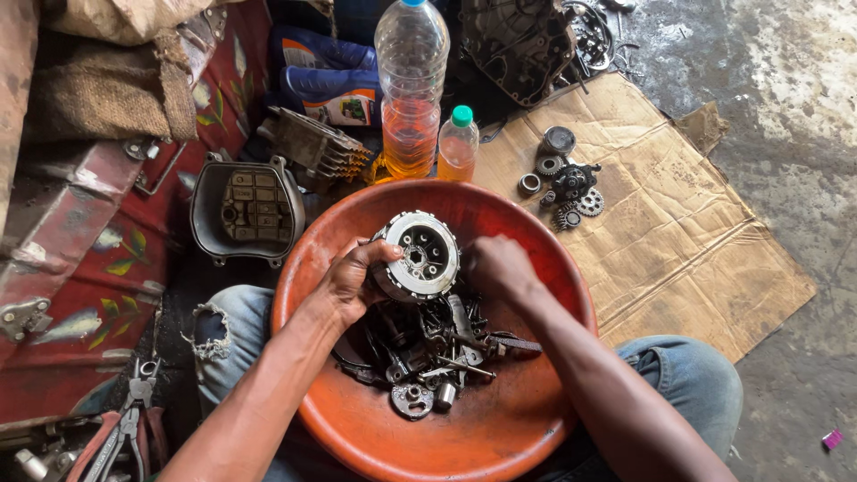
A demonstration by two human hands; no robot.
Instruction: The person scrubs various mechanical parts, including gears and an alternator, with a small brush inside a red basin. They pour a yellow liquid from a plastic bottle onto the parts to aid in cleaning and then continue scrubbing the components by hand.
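We're looking straight down into an orange basin between the knees, and both hands are on the clutch drum. The left hand has its fingers wrapped over the drum's left rim, gripping it. The right hand sits just right of the drum, fingers curled closed against its edge; whether they pinch anything small, we cannot tell. The drum sits tilted at the basin's far side, open face up toward us, its axis leaning away from the body. Both hands touch it, and the left has the fuller hold. Just nearer us than the drum lies a heap of dark metal parts. Beyond the basin stand a big bottle and a small bottle of amber liquid; to the right of them, gears rest on cardboard.
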